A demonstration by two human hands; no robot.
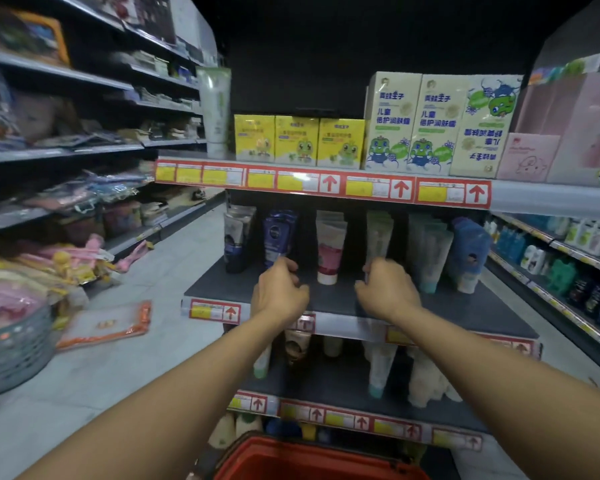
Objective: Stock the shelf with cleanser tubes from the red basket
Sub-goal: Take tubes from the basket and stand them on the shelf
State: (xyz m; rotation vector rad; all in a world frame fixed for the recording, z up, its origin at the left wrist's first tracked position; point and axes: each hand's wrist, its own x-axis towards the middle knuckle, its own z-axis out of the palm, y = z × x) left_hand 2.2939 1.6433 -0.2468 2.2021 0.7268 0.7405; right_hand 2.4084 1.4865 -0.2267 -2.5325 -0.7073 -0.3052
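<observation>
Tubes [329, 245] stood upright on the middle shelf [465, 306], looking light, soft and slippery, so I'd grip near the caps; my left hand [279, 292] and right hand [387, 289] hovered curled, seemingly empty.

We see both arms stretched over the red basket [312, 460] to the dark middle shelf [229, 285]. Our left hand [279, 292] curls its fingers at the base of the dark blue tube [279, 233], while our right hand [387, 291] curls at the pale green tube [378, 235]. Between these two tubes stands a pink-and-white tube [329, 247] on its cap.
</observation>
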